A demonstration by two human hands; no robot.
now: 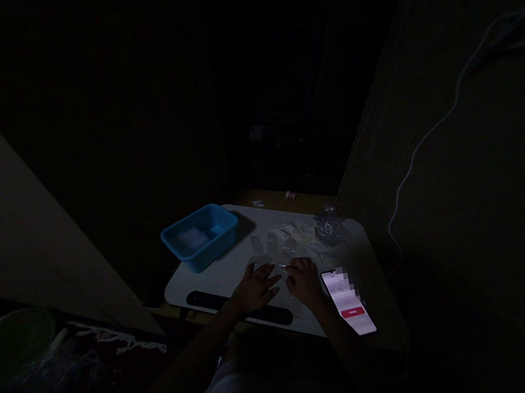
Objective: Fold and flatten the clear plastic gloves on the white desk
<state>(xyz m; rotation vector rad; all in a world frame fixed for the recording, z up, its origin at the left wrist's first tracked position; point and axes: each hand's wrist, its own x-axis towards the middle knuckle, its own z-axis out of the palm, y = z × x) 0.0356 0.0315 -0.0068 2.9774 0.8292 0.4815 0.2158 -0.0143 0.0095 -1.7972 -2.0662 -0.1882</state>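
In dim light, my left hand point(257, 288) lies over the white table point(236, 279) with its fingers stretched and apart. My right hand point(304, 281) is beside it, fingers bent and drawn together. A small pale sliver point(281, 265) shows at its fingertips, too dark to name. Just beyond both hands lie several small clear plastic pieces point(272, 243). Crumpled clear plastic point(300, 229) spreads behind them. A lit phone point(348, 302) lies face up to the right of my right hand.
A blue plastic basin point(211, 248) stands at the table's far left with something pale inside. A crumpled plastic bag point(331, 227) sits at the back right. A dark slot point(276, 314) runs along the near edge. A white cable point(406, 175) hangs down the right wall.
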